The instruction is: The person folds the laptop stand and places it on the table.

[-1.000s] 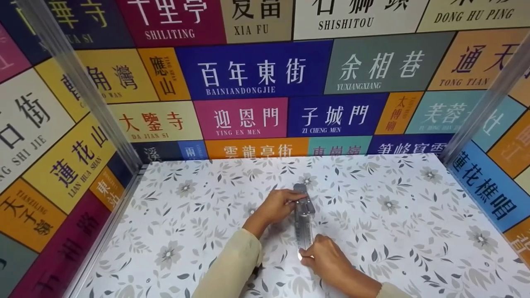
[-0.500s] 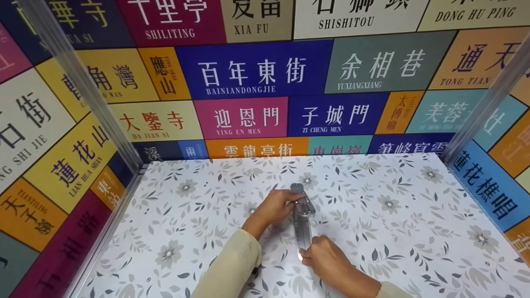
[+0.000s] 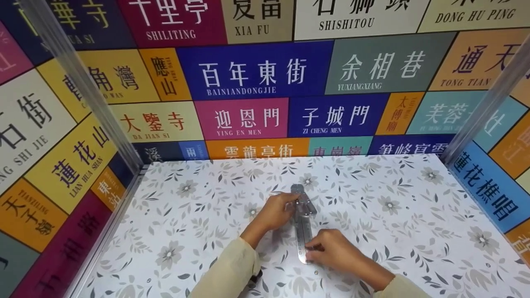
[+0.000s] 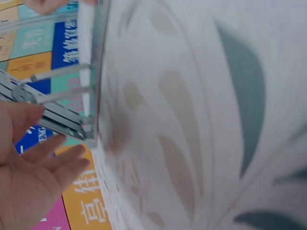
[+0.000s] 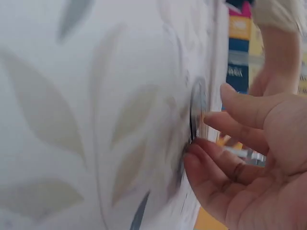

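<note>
A silver metal folding bracket (image 3: 302,235) lies lengthwise on the patterned tabletop. Its long flat base has rounded ends, and a hinged arm (image 4: 60,121) rises from it, joined by two thin struts (image 4: 62,73). My left hand (image 3: 276,210) grips the bracket's far part; in the left wrist view its thumb lies on the arm while the other fingers stretch loosely below. At the near end, my right hand (image 3: 331,248) has its fingertips right at the base's edge. The right wrist view shows that thumb held apart from the base's rounded end (image 5: 197,103).
The tabletop (image 3: 381,186) is covered in a white leaf-and-flower print. Behind and beside it stand walls of coloured panels (image 3: 252,70) with Chinese lettering. Clear upright posts (image 3: 99,99) mark the back corners.
My right hand has loosened from the bracket's near end and shifted slightly right, so its rounded tip shows more. The left hand has dropped slightly, still gripping the far part.
</note>
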`<act>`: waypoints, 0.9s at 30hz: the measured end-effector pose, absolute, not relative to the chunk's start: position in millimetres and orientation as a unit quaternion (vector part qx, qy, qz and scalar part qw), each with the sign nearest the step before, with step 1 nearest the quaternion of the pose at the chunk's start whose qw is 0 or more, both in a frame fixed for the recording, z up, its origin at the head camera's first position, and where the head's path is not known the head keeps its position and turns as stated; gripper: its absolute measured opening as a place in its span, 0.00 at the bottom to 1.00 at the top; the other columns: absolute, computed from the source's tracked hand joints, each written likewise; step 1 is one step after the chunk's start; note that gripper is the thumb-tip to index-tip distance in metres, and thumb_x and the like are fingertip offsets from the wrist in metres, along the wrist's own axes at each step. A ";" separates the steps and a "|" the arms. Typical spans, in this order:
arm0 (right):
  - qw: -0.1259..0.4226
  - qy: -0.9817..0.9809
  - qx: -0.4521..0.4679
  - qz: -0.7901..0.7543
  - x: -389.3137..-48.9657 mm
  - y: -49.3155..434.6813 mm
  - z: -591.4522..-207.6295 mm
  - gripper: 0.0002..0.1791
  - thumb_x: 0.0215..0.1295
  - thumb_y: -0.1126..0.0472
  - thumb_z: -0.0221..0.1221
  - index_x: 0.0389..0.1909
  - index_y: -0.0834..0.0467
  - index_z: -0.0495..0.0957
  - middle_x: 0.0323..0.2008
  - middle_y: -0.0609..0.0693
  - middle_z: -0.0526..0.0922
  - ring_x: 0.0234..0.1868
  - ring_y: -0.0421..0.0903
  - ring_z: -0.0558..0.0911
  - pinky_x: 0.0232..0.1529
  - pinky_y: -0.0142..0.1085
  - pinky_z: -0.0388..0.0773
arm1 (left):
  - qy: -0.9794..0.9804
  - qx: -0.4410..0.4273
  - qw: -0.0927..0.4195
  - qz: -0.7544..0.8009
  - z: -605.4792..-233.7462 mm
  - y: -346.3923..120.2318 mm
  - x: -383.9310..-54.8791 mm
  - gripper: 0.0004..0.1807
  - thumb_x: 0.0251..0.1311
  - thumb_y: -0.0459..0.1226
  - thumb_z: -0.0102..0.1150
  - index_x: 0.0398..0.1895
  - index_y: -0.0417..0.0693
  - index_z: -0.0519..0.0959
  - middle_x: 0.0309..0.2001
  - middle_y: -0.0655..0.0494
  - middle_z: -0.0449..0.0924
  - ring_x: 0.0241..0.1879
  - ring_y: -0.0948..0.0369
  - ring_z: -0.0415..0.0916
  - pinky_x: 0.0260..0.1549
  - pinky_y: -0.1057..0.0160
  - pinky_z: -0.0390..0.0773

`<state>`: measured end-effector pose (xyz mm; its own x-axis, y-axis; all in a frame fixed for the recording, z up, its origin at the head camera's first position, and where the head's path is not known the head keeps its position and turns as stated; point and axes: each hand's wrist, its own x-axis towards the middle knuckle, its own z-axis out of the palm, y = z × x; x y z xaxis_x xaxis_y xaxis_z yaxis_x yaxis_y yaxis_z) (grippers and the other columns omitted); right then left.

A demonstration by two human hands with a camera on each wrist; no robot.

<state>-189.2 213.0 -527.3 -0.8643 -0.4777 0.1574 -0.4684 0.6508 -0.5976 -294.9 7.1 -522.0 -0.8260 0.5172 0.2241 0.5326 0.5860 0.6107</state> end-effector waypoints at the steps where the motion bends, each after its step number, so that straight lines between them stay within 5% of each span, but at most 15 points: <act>1: 0.018 0.906 -0.250 -0.340 -192.7 215.9 -526.1 0.11 0.56 0.59 0.73 0.40 0.57 0.91 0.31 0.47 0.89 0.28 0.32 0.79 0.29 0.28 0.78 | -0.891 -0.276 0.007 -0.361 -521.6 6.7 -292.5 0.24 0.65 0.29 0.56 0.66 0.44 0.78 0.61 0.46 0.83 0.57 0.50 0.83 0.58 0.56 0.81; 6: 0.045 0.903 -0.175 -0.390 -208.8 227.7 -520.8 0.18 0.61 0.54 0.71 0.46 0.62 0.87 0.30 0.47 0.90 0.28 0.36 0.84 0.31 0.30 0.81 | -0.882 -0.176 -0.020 -0.436 -519.0 4.2 -280.8 0.21 0.63 0.31 0.59 0.60 0.36 0.79 0.52 0.40 0.86 0.50 0.47 0.87 0.51 0.55 0.84; 13: 0.112 0.856 -0.074 -0.499 -228.1 230.6 -522.8 0.25 0.63 0.56 0.70 0.58 0.62 0.80 0.37 0.55 0.90 0.33 0.49 0.87 0.36 0.39 0.85 | -0.832 -0.092 -0.108 -0.537 -514.8 3.6 -269.6 0.14 0.63 0.32 0.60 0.50 0.35 0.83 0.40 0.47 0.87 0.36 0.55 0.85 0.35 0.62 0.84; 27: 0.091 0.843 -0.020 -0.530 -253.7 217.8 -538.1 0.11 0.61 0.60 0.71 0.43 0.60 0.86 0.33 0.55 0.89 0.31 0.48 0.86 0.31 0.38 0.82 | -0.821 -0.094 -0.092 -0.556 -535.3 11.1 -269.2 0.07 0.53 0.29 0.67 0.36 0.43 0.88 0.33 0.53 0.88 0.32 0.65 0.79 0.35 0.66 0.81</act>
<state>-253.7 217.8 -538.1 -0.9825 -0.1307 -0.1328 0.0632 0.4365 -0.8975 -269.2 11.1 -535.3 -0.9657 0.2555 -0.0467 0.0515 0.3648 0.9296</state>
